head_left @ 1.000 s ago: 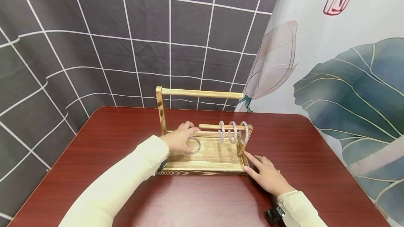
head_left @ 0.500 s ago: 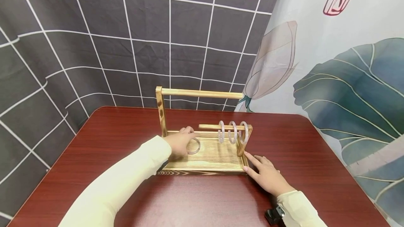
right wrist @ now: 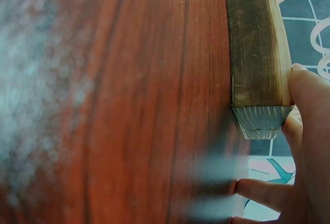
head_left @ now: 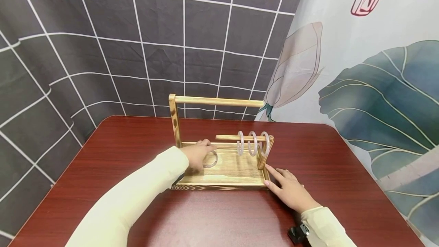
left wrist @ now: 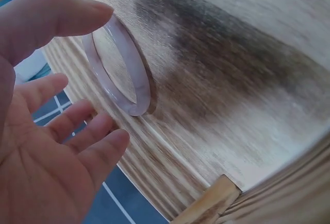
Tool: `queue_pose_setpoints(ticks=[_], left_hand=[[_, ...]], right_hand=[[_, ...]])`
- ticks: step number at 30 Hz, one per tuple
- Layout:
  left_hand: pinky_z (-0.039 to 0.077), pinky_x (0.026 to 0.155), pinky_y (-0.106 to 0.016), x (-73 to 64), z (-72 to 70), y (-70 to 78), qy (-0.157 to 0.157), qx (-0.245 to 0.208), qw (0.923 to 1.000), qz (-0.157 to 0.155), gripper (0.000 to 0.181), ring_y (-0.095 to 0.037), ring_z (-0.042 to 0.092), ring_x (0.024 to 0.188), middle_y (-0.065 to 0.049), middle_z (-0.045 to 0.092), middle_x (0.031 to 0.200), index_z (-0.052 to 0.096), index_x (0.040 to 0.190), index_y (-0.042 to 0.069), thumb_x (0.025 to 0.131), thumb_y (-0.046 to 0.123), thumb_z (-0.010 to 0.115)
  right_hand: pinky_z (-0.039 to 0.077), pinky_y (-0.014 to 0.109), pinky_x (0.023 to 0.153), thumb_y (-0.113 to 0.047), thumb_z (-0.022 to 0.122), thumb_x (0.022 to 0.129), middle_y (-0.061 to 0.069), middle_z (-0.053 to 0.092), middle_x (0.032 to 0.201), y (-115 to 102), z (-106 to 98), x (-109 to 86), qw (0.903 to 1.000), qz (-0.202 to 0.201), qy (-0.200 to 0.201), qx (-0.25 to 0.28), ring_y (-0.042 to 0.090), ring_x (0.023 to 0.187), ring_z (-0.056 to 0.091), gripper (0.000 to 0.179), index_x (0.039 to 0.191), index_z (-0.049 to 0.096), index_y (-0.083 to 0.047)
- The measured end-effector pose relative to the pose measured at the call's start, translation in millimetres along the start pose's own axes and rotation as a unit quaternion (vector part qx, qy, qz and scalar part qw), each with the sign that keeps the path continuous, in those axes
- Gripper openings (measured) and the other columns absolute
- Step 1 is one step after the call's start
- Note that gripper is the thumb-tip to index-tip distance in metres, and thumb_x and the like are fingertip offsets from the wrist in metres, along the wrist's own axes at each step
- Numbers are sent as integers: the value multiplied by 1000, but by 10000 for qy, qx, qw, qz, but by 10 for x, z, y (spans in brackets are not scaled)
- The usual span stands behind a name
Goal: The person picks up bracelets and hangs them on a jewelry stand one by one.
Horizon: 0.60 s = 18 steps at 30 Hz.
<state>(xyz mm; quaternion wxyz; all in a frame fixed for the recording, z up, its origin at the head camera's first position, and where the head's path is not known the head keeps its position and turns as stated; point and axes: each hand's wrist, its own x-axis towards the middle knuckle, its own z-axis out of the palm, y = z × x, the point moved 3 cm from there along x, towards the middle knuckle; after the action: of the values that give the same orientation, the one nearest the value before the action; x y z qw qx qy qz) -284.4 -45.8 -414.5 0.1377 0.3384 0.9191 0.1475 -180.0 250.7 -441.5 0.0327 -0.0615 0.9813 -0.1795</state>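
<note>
A pale, translucent bangle (head_left: 216, 159) lies in the left part of the wooden tray (head_left: 233, 170). My left hand (head_left: 198, 154) is over its left side. In the left wrist view the thumb reaches the bangle's top end, where contact is unclear; the other fingers are spread and loosely bent beside it, not closed round it. My right hand (head_left: 290, 190) rests at the tray's right front corner. Its thumb touches the front rail (right wrist: 258, 44), and its forefinger touches the side. Several similar bangles (head_left: 243, 144) hang from the short wooden bar (head_left: 226, 137) above the tray.
A taller post (head_left: 175, 121) at the tray's left carries a long bar (head_left: 219, 101) above the short one. The stand rests on a dark red table (head_left: 144, 132). Behind hang a grey checked cloth (head_left: 161, 64) and a flower-printed white cloth (head_left: 343, 48).
My left hand has shifted slightly right and lower over the bangle, covering more of its left side. The bangle in the tray and my right hand have stayed put.
</note>
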Motion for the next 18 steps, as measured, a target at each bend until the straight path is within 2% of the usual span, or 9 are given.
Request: queue_pose_setpoints(ticks=[8,18], left_hand=[[47,95,-32,61,80,-12,-267,577,9980,58,97,-26,43,122,-11,44,130,42,143,7,56,4,84],[45,99,-37,37,48,75,-322,669,9972,-21,94,-31,42,123,-15,44,133,42,142,5,58,3,85]], right_hand=[[31,82,81,-56,49,93,20,48,137,-7,-16,-3,10000,-54,74,20,46,128,41,62,146,43,-24],[30,82,82,-59,48,93,19,47,138,12,8,3,10000,-14,24,-18,46,128,41,63,147,42,-26]])
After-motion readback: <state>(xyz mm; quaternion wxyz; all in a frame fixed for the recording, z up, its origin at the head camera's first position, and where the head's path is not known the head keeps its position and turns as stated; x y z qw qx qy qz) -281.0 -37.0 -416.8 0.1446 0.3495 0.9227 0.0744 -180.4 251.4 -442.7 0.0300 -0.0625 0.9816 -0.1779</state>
